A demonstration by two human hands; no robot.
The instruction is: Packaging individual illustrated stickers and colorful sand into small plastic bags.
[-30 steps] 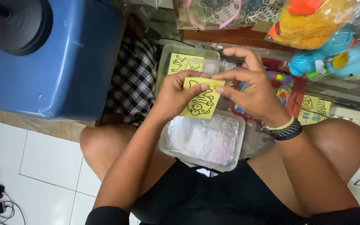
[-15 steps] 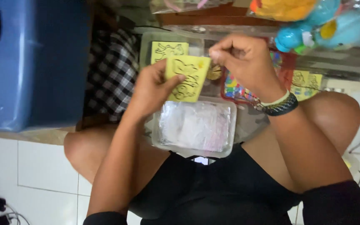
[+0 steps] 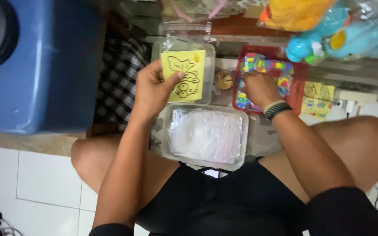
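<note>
My left hand holds a yellow card with a black outline drawing, thumb pressed on its face, above a clear plastic box. My right hand, with a banded wrist, reaches into a red tray full of small colourful packets; its fingers are curled down among them and I cannot tell whether they grip one. A second clear box of white plastic sleeves rests on my lap between both arms.
A big blue plastic container stands at the left. Checked cloth lies beside it. More yellow cards lie right of the tray. Bagged toys hang at the top right. A small round ball sits between box and tray.
My right hand has let go of the yellow card and moved right, down into the red tray. My left hand alone keeps the card, shifted slightly left.
</note>
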